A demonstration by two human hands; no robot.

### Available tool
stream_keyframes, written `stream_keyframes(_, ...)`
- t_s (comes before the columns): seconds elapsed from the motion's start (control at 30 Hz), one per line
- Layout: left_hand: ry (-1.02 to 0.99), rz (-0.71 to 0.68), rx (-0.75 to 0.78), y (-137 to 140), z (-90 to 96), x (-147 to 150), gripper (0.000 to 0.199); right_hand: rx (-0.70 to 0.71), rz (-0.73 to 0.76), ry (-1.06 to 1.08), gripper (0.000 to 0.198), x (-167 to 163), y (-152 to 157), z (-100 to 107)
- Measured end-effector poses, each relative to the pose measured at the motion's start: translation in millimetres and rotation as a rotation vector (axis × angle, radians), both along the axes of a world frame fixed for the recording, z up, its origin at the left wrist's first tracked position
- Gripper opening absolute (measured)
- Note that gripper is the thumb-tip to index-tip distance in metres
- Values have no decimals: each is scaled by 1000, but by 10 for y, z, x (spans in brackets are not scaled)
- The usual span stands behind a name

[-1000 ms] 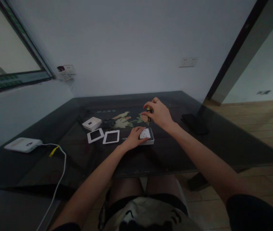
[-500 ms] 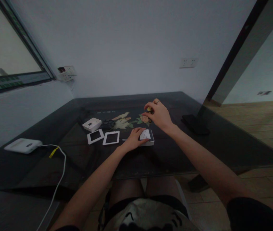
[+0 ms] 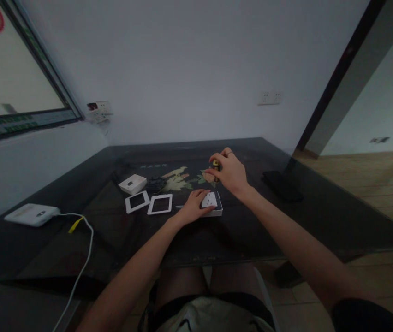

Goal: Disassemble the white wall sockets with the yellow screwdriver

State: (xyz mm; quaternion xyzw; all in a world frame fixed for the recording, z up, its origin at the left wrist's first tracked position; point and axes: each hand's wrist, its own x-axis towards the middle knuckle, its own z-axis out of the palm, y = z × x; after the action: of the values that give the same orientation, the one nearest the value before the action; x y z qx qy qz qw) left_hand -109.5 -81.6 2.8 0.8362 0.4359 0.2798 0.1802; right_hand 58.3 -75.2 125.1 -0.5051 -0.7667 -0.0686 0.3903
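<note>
My left hand (image 3: 193, 205) is closed around the left side of a white wall socket (image 3: 209, 199), thumb on the near edge and fingers at the far edge. The socket sits in a shallow white box base (image 3: 213, 213) on the dark table. Above and beyond it, my right hand (image 3: 229, 171) pinches a short yellow-and-black screwdriver (image 3: 216, 171) upright between thumb and fingers. Its tip is apart from the socket; whether a thin shaft shows is too dark to tell. Two white square frames, one nearer (image 3: 160, 204) and one farther left (image 3: 137, 202), lie left of my left hand.
A white open box (image 3: 133, 184) and a dark bundle (image 3: 156, 183) lie behind the frames. At the far left is a white device (image 3: 32, 214) with a white cable (image 3: 90, 249) and yellow tag. A black case (image 3: 282, 186) lies right on the dark table (image 3: 252, 244).
The view has tilted up slightly, so the scene sits lower. My right hand has turned the screwdriver more upright, still over the table. My left hand stays on the socket.
</note>
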Motion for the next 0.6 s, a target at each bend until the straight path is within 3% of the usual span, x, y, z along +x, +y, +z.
stream_keyframes(0.1,-9,-2,-11,-4,4,-1,59,-6,-1,11,23,-1,34,-44)
stream_keyframes(0.23,-26,-4,-13,-10,-7,-7,59,-119,145,95,37,57,98,-27)
stream_keyframes(0.33,-21,-2,-13,-11,-8,-6,58,-174,218,109,33,65,98,1)
stream_keyframes(0.47,-20,0,-18,-10,5,-1,58,-93,117,84,20,6,30,-6)
stream_keyframes(0.6,-11,-5,-13,-4,1,-1,59,-61,103,83,28,-15,0,-17)
